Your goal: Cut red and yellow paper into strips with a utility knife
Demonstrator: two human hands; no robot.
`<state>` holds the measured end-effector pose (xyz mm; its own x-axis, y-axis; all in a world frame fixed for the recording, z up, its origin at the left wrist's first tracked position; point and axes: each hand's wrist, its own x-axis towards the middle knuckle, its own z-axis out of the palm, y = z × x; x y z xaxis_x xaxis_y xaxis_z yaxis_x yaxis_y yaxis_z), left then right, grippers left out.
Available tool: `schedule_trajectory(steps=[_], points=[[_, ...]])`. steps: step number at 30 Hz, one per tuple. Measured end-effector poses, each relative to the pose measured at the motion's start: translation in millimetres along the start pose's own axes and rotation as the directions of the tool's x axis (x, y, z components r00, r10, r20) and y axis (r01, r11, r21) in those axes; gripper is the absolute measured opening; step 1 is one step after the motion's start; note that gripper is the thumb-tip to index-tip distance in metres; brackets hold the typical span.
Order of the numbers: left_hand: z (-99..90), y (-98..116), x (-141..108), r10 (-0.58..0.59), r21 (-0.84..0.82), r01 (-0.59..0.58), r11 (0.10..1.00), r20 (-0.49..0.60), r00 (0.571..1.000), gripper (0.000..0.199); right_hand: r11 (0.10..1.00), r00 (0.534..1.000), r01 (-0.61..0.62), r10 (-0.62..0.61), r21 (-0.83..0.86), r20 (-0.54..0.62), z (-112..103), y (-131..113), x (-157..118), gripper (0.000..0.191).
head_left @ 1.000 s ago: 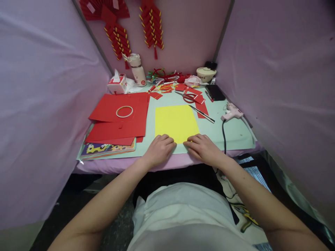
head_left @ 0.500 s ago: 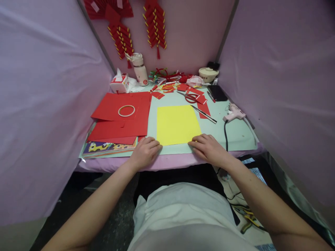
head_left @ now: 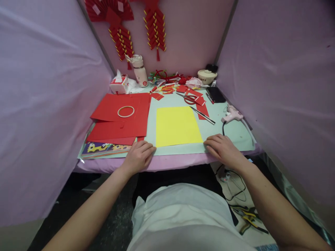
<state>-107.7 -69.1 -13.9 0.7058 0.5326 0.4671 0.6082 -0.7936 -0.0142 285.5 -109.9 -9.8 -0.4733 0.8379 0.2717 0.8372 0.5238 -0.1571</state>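
A square sheet of yellow paper (head_left: 178, 126) lies flat on the pale green table mat. At its near left corner rests my left hand (head_left: 139, 156), fingers low on the mat and fingertips at the paper's edge. My right hand (head_left: 225, 150) lies beside the near right corner, its fingertips just at the paper and its thumb below them. Both hands look loosely open, gripping nothing. Close to the paper's far right corner is a slim black-and-silver pen-like tool (head_left: 202, 115), partly over a red paper strip (head_left: 202, 107). Red-handled scissors (head_left: 188, 99) lie behind it.
On the left, red paper sheets (head_left: 112, 129) carry a tape ring (head_left: 126, 111) above a patterned pad (head_left: 104, 147). A pink glue gun (head_left: 231, 114) and phone (head_left: 215, 94) are right. A bottle (head_left: 140, 72), tissue box (head_left: 119, 84) and lidded bowl (head_left: 207, 76) stand behind.
My hands have moved apart along the paper's near edge, the left slightly leftward and the right further rightward. The near corners now show more. The paper stays flat.
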Motion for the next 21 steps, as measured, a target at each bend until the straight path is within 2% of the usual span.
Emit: schedule_trajectory(steps=[7, 11, 13, 16, 18, 21], points=[[-2.1, 0, 0, -0.058, -0.011, 0.058, 0.998, -0.010, 0.998, 0.023, 1.000, 0.997, -0.024, 0.024, 0.001, -0.070, -4, 5, -5, 0.026], [1.9, 26, 15, -0.120, -0.044, 0.116, 0.992, -0.088, 0.989, 0.022, 0.998, 0.980, -0.055, 0.050, -0.021, -0.195, 0, -18, 2, 0.026], [9.1, 46, 28, -0.117, -0.075, 0.113, 0.991, -0.050, 0.992, 0.029, 1.000, 0.983, -0.017, 0.012, -0.024, -0.182, 8, -38, 10, 0.030], [23.2, 72, 47, -0.121, -0.081, 0.126, 0.989, 0.075, 0.990, 0.036, 0.999, 0.994, 0.031, -0.033, -0.028, -0.100, 22, -67, 23, 0.036], [30.8, 79, 56, -0.141, -0.070, 0.151, 0.986, 0.129, 0.981, 0.040, 1.000, 0.997, 0.009, -0.011, -0.024, -0.079, 30, -78, 30, 0.037], [35.7, 76, 64, -0.159, -0.054, 0.169, 0.984, 0.158, 0.975, 0.042, 0.999, 0.995, -0.043, 0.041, -0.019, -0.088, 35, -83, 37, 0.035]])
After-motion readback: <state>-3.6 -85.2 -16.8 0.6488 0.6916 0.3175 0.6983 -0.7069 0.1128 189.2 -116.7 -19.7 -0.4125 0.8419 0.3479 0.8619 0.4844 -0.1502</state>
